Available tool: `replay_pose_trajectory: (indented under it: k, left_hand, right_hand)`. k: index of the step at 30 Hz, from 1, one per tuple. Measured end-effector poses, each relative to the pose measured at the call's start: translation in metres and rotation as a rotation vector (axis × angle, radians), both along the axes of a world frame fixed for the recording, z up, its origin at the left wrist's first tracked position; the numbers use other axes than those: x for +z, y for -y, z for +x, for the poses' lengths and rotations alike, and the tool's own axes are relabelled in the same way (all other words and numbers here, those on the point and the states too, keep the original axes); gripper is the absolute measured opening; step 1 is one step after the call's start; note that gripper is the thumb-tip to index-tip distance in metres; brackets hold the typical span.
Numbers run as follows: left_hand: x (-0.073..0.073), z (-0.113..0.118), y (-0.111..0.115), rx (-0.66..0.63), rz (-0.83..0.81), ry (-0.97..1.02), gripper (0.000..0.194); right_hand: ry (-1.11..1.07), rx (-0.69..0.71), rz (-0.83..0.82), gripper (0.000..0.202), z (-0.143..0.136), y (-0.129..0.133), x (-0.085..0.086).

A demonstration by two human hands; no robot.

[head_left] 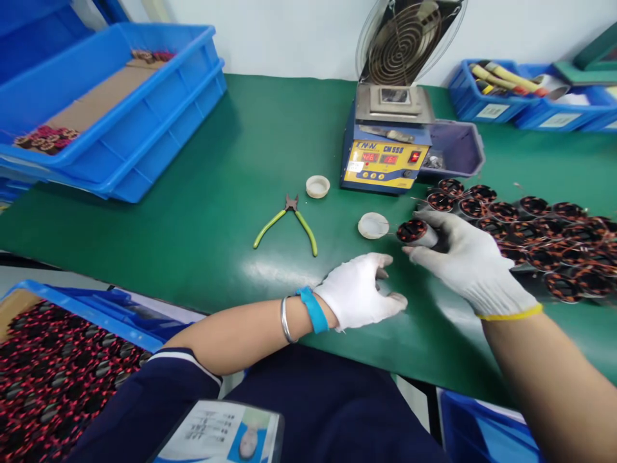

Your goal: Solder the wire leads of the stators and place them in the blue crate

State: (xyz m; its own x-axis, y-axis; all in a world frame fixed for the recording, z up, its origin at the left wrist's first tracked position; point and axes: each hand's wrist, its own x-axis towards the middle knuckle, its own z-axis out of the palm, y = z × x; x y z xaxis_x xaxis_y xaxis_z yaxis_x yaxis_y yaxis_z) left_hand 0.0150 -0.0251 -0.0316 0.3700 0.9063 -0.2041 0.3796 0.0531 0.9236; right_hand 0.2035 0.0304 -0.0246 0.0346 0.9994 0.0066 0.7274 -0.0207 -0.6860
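My right hand, in a white knit glove with a yellow cuff edge, grips a motor stator wound with copper wire, its wound end facing left. My left hand, gloved in white, rests near the table's front with thumb and fingers apart and nothing between them. Beyond it sit a small white dish and a second shallow dish. Green-handled cutting pliers lie with handles spread. Several more wound stators stand grouped at the right, close to my right hand.
A solder pot with a lit display stands at the back, a fan behind it and a purple bin beside it. Blue crates occupy the left. Small blue bins line the back right. Another crate of parts sits lower left.
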Motion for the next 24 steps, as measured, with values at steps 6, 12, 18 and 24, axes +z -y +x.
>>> replay_pose_trajectory:
  k: [6,12,18,24]
  left_hand:
    - [0.000,-0.001,0.000,-0.059,0.035,-0.042,0.066]
    - [0.002,-0.002,0.002,-0.103,0.063,-0.069,0.068]
    - [0.003,-0.002,0.005,-0.131,0.094,-0.071,0.070]
    - [0.001,-0.001,0.007,-0.146,0.111,-0.105,0.074]
  right_hand:
    - [0.126,-0.036,-0.074,0.065,-0.021,-0.012,0.009]
    - [0.140,-0.058,-0.061,0.066,-0.020,-0.009,0.012]
    - [0.663,0.093,0.303,0.051,-0.015,-0.006,0.015]
    - [1.144,0.322,0.497,0.028,-0.021,-0.012,0.006]
